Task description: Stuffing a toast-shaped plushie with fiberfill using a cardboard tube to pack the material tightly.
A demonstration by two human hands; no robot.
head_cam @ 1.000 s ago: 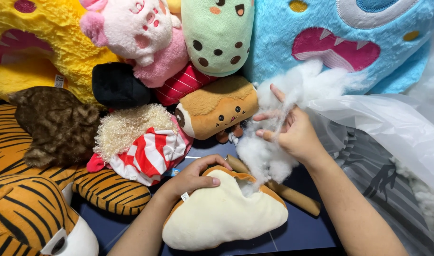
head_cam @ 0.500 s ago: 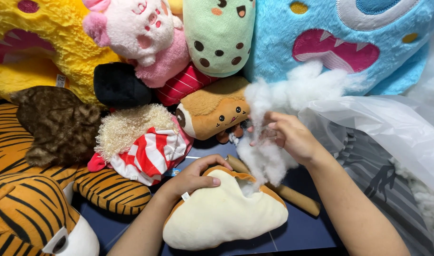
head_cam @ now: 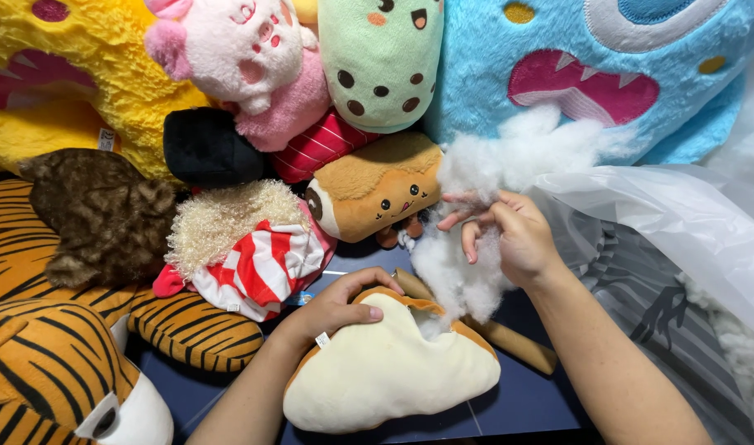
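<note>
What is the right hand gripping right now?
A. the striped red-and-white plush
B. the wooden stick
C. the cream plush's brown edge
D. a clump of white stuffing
D: the right hand is closed on white stuffing trailing from the clear plastic bag, while the left hand rests on the cream plush.

The left hand (head_cam: 337,305) presses on the top edge of a cream plush toy (head_cam: 389,375) lying on the dark blue surface (head_cam: 525,395), while the right hand (head_cam: 509,235) pinches a clump of white stuffing (head_cam: 459,272) that trails down to the toy's opening. More stuffing spills from a clear plastic bag (head_cam: 682,222) on the right. Stuffed animals crowd around: a tiger (head_cam: 55,354), a pink pig (head_cam: 245,58) and a blue monster (head_cam: 608,66).
</note>
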